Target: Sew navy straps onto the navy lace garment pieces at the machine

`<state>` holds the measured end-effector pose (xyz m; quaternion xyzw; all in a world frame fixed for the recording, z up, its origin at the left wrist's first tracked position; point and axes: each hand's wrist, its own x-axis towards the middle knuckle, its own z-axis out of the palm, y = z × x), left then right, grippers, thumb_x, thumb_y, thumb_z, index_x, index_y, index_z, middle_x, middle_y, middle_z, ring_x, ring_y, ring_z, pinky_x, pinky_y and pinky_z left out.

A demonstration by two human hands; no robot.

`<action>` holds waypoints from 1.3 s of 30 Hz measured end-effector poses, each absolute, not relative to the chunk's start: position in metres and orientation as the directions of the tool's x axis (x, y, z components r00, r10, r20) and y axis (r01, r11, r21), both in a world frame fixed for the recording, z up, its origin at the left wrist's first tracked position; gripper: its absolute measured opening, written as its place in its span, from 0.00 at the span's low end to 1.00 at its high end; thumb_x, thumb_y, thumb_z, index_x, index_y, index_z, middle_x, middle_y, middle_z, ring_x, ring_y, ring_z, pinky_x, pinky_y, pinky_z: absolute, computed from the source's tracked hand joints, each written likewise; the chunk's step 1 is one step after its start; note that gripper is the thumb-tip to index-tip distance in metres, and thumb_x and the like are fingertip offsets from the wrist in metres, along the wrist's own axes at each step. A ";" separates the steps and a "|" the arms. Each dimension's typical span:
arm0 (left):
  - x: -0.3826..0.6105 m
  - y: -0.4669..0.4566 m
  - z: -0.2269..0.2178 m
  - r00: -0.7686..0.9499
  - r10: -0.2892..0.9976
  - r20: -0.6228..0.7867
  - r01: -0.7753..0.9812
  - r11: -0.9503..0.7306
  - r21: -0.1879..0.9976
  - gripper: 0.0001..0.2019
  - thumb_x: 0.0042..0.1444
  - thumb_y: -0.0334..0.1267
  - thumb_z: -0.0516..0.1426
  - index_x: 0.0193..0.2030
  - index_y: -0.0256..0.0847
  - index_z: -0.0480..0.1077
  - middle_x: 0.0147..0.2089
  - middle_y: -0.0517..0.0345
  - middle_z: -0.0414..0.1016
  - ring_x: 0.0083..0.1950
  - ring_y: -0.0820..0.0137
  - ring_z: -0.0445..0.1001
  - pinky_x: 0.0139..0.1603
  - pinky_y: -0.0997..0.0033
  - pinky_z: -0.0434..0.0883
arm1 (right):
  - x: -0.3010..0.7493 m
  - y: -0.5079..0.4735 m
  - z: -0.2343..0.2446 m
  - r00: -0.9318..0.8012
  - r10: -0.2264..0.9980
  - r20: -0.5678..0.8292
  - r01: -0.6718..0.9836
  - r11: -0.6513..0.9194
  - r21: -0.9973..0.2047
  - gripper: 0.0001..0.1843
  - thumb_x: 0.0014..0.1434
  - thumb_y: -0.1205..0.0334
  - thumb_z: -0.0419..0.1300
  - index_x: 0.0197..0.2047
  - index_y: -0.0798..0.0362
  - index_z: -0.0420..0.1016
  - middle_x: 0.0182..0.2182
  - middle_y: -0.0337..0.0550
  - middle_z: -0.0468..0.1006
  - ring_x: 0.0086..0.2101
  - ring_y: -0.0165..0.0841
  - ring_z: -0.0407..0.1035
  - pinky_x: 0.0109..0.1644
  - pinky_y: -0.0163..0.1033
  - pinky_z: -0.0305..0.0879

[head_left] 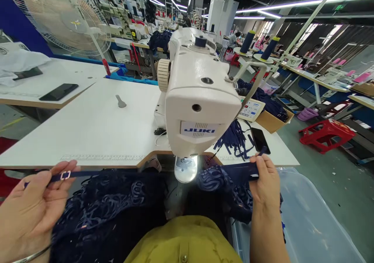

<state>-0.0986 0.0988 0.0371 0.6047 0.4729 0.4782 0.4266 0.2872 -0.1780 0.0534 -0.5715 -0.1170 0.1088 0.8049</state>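
Observation:
My left hand [43, 200] pinches a narrow navy strap [93, 173] near its end, beside a small light-coloured slider buckle [65, 175]. The strap runs rightward below the table edge. On the other side my right hand [264, 181] is closed on a piece of navy fabric [238, 171], with a strap end showing above the fingers. Between the hands stands a white JUKI sewing machine [201, 95], its lamp [186, 169] lit. A heap of navy lace garments [108, 204] lies across my lap, and the machine head hides part of what joins the two sides.
Navy straps [232, 138] and a black phone [260, 140] lie right of the machine, near a cardboard box [273, 120]. A small grey metal piece [120, 101] rests on the white table [87, 126]. A translucent plastic bin [312, 216] stands at my right; a fan [67, 19] at the left.

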 end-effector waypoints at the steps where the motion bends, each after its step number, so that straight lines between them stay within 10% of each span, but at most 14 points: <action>1: -0.084 0.091 0.046 0.020 0.996 0.081 0.012 -0.082 0.997 0.08 0.59 0.34 0.50 0.29 0.35 0.57 0.26 0.75 0.67 0.34 0.83 0.69 0.42 0.75 0.70 | 0.278 -0.174 0.052 0.933 0.348 0.094 -0.005 0.274 -0.962 0.08 0.54 0.59 0.64 0.37 0.51 0.73 0.25 0.35 0.75 0.28 0.27 0.69 0.35 0.32 0.66; 5: -0.025 0.042 0.063 0.202 0.978 -0.051 -0.088 0.070 0.994 0.11 0.51 0.39 0.60 0.33 0.38 0.62 0.24 0.71 0.66 0.22 0.85 0.60 0.26 0.84 0.64 | 0.236 -0.160 0.051 0.783 0.556 0.278 0.314 0.031 -0.949 0.07 0.57 0.59 0.63 0.39 0.50 0.75 0.25 0.35 0.77 0.28 0.29 0.71 0.37 0.36 0.67; 8: 0.010 0.000 0.061 0.642 0.754 -0.142 0.076 0.121 0.990 0.15 0.59 0.50 0.54 0.41 0.40 0.66 0.22 0.67 0.64 0.21 0.81 0.58 0.19 0.82 0.55 | 0.209 -0.153 0.055 0.545 0.750 0.374 0.546 0.021 -0.837 0.05 0.61 0.60 0.60 0.39 0.48 0.76 0.30 0.38 0.79 0.29 0.31 0.73 0.35 0.36 0.67; 15: 0.043 -0.039 0.058 0.768 0.640 0.025 0.247 -0.331 0.911 0.15 0.63 0.48 0.49 0.33 0.41 0.66 0.27 0.64 0.68 0.28 0.76 0.65 0.29 0.78 0.63 | 0.184 -0.147 0.057 0.182 0.787 0.590 0.918 0.078 -0.388 0.07 0.64 0.66 0.56 0.44 0.49 0.73 0.33 0.39 0.81 0.30 0.31 0.72 0.34 0.38 0.61; 19: 0.040 -0.038 0.056 0.805 0.525 0.275 0.227 -0.702 0.674 0.10 0.65 0.40 0.47 0.39 0.42 0.68 0.31 0.62 0.70 0.31 0.75 0.68 0.31 0.77 0.65 | 0.180 -0.144 0.055 0.142 0.764 0.630 0.973 0.010 -0.232 0.08 0.64 0.67 0.55 0.44 0.49 0.74 0.30 0.38 0.80 0.26 0.30 0.69 0.29 0.39 0.55; 24: 0.035 -0.036 0.052 0.833 0.266 0.485 0.158 -0.955 0.252 0.10 0.65 0.33 0.45 0.47 0.40 0.65 0.34 0.59 0.71 0.33 0.72 0.69 0.32 0.74 0.66 | 0.182 -0.142 0.055 0.202 0.791 0.578 0.937 0.016 -0.348 0.08 0.66 0.66 0.54 0.43 0.51 0.74 0.30 0.40 0.80 0.29 0.31 0.71 0.32 0.39 0.58; 30: 0.037 -0.036 0.056 0.848 0.280 0.450 0.136 -0.936 0.326 0.09 0.66 0.33 0.45 0.47 0.40 0.64 0.34 0.60 0.70 0.33 0.73 0.68 0.32 0.75 0.66 | 0.188 -0.143 0.053 0.241 0.818 0.523 0.840 0.094 -0.534 0.05 0.65 0.64 0.56 0.41 0.49 0.74 0.32 0.38 0.79 0.33 0.30 0.71 0.37 0.36 0.62; 39: 0.039 -0.045 0.046 0.846 0.173 0.504 0.189 -0.982 0.021 0.09 0.63 0.28 0.46 0.46 0.36 0.65 0.32 0.58 0.67 0.31 0.69 0.64 0.30 0.69 0.61 | 0.181 -0.145 0.049 0.265 0.874 0.408 0.744 0.084 -0.662 0.12 0.67 0.66 0.50 0.48 0.52 0.72 0.36 0.42 0.79 0.34 0.31 0.73 0.39 0.35 0.66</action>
